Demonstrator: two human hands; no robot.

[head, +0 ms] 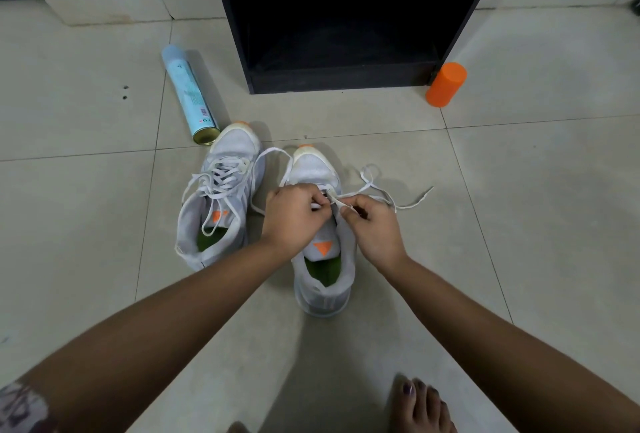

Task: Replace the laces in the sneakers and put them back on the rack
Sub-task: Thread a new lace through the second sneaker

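Both forearms reach fwd and down, hands meeting over the eyelet area of the unlaced sneaker (320, 294), which stands on the floor (519, 190) w/ toe pointing at the rack (235, 34). Left hand (291, 216): knuckles up, fingers curled in, grip closed tight, pinching a bit of white lace (414, 200) at the tongue. Right hand (372, 228): fingers curled, thumb and forefinger pinching the same lace just beside the left fingertips. The hands hide most of the eyelets, so can't tell how far it's threaded.

Loose lace ends trail out both sides: one loops left past the toe, the other lies on the tiles to the right.

Laced sneaker (221, 197) sits just left, touching or nearly so, lace untied. Spray can (188, 93) lies on its side beyond it, base close to that toe. Orange cylinder (446, 84) stands by the rack's right front corner. Bare foot (420, 405) at bottom right; patterned sleeve (20, 408) at bottom left.
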